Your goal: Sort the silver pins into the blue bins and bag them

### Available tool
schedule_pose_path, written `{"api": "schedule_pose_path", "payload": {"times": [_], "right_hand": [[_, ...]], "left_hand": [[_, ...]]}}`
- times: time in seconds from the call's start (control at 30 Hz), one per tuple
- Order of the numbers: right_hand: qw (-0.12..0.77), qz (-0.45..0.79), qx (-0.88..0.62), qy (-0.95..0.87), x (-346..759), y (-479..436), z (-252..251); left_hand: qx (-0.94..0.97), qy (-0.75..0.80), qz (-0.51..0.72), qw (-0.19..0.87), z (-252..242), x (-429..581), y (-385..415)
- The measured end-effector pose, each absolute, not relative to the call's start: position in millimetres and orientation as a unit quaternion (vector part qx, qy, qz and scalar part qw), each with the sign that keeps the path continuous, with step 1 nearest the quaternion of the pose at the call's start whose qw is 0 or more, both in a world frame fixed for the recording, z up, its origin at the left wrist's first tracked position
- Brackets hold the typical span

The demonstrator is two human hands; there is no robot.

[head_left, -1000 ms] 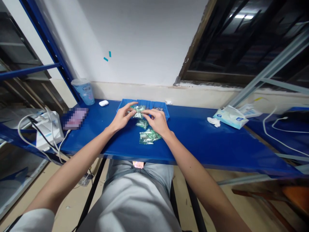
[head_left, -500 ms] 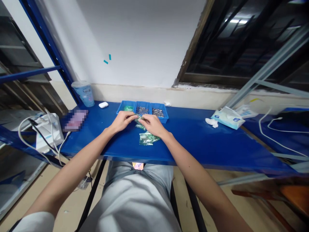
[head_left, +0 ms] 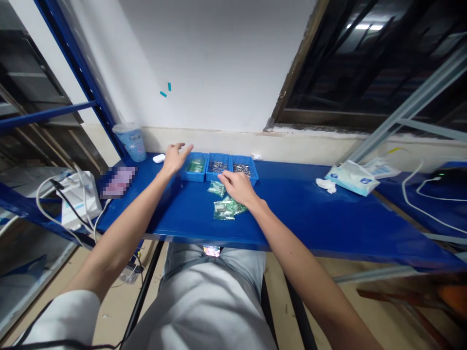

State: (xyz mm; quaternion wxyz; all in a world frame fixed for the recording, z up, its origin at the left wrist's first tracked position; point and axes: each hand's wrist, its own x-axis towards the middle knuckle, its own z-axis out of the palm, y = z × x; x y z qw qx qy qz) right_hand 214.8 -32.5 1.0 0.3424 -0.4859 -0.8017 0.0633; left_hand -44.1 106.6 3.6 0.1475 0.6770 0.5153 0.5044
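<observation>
My left hand is raised at the left end of the blue bins, fingers spread, holding nothing. Beside it, the left bin contains green plastic bags. My right hand hovers in front of the bins with its fingers curled and pressed together; whatever is in them is hidden. Just below its fingertips is a small green clear bag. Several more filled green bags lie in a pile under the right wrist. Screws fill the middle bin, and small metal parts the right one.
A blue cup and a white earphone case stand at the back left. Further left are a pixelated pink item and a white device with cables. Crumpled tissue and a tissue pack lie right.
My hands were together over a small bag before the bins. My left hand has let go, moved left and up, and opened. The right stays nearly in place, fingers still closed.
</observation>
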Motion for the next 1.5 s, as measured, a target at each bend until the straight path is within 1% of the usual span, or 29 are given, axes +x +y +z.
{"api": "schedule_pose_path", "payload": {"times": [0.07, 0.17, 0.3, 0.4, 0.47, 0.63, 0.73, 0.87, 0.93, 1.0, 1.1, 1.17, 1.3, 1.5], "right_hand": [[0.332, 0.058, -0.482, -0.809, 213.5, -32.9, 1.8], [0.300, 0.054, -0.487, -0.819, 212.3, -32.8, 2.3], [0.232, 0.066, -0.505, -0.829, 214.3, -29.7, -0.4], [0.186, 0.030, -0.509, -0.840, 216.7, -26.1, -4.9], [0.179, 0.010, -0.508, -0.843, 217.4, -24.2, -8.1], [0.195, -0.001, -0.490, -0.850, 216.9, -24.1, -9.8], [0.220, 0.007, -0.482, -0.848, 216.8, -27.3, -4.0], [0.325, 0.027, -0.486, -0.811, 217.2, -31.9, 5.4], [0.374, 0.058, -0.477, -0.793, 217.1, -33.0, 7.8], [0.400, 0.103, -0.460, -0.786, 216.5, -33.5, 8.1], [0.397, 0.153, -0.435, -0.794, 214.9, -33.5, 5.3], [0.390, 0.143, -0.427, -0.803, 213.8, -32.8, 2.3], [0.391, 0.101, -0.424, -0.811, 211.8, -30.0, -2.5], [0.389, 0.113, -0.421, -0.812, 207.5, -31.3, 0.4]], "left_hand": [[0.659, 0.527, 0.520, 0.135, -4.7, -48.7, 104.6], [0.689, 0.495, 0.517, 0.113, -10.0, -50.5, 87.2], [0.736, 0.450, 0.502, 0.069, -1.0, -40.7, 60.6], [0.768, 0.414, 0.486, 0.038, 7.0, -29.3, 46.6], [0.795, 0.385, 0.467, 0.024, 9.7, -23.1, 39.7], [0.838, 0.327, 0.437, 0.003, 13.2, -12.2, 23.0], [0.849, 0.314, 0.424, 0.012, 16.3, -6.2, 11.7], [0.864, 0.291, 0.405, 0.061, 16.7, -1.2, 4.5], [0.859, 0.294, 0.406, 0.105, 14.0, -0.1, 5.9], [0.845, 0.304, 0.411, 0.158, 10.2, 0.4, 8.8], [0.832, 0.305, 0.407, 0.223, 5.1, 0.4, 12.6], [0.832, 0.300, 0.399, 0.242, 3.3, 0.1, 13.7], [0.833, 0.300, 0.395, 0.244, 2.5, 0.5, 13.4], [0.835, 0.286, 0.407, 0.234, 6.2, 5.7, 5.9]]}}
